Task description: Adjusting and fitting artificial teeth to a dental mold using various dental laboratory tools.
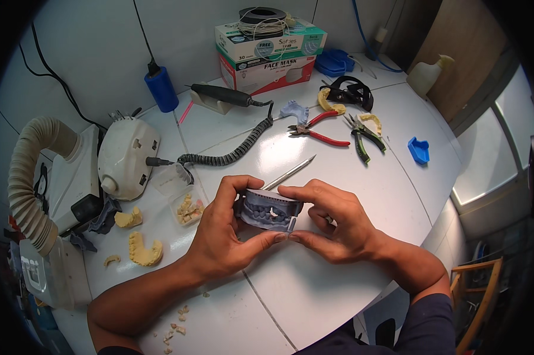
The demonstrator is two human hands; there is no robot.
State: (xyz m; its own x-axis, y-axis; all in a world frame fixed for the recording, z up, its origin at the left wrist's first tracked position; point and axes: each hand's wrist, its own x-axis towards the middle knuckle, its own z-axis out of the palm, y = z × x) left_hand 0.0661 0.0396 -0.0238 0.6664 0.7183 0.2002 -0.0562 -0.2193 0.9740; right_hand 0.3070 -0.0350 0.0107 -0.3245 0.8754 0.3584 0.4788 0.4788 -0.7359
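A grey dental model (266, 212) with upper and lower teeth together is held up over the middle of the table. One white tooth shows among its grey ones. My left hand (222, 234) grips it from the left, fingers over the top and thumb under the lower edge. On the other side my right hand (332, 222) closes on it, index finger at the top and thumb at the bottom corner. Both thumb tips meet below the model. Behind it lies a metal pen-shaped knife or scriber (292, 171), its lower end hidden by the model.
Left stand a white micromotor unit (126, 157), a ribbed hose (27, 171), a small tub of tooth pieces (188, 208) and a yellow cast (144, 249). Beyond lie a black handpiece (222, 94), red pliers (320, 129), green-handled pliers (364, 137) and mask boxes (267, 71). Loose crumbs (175, 331) dot the near edge.
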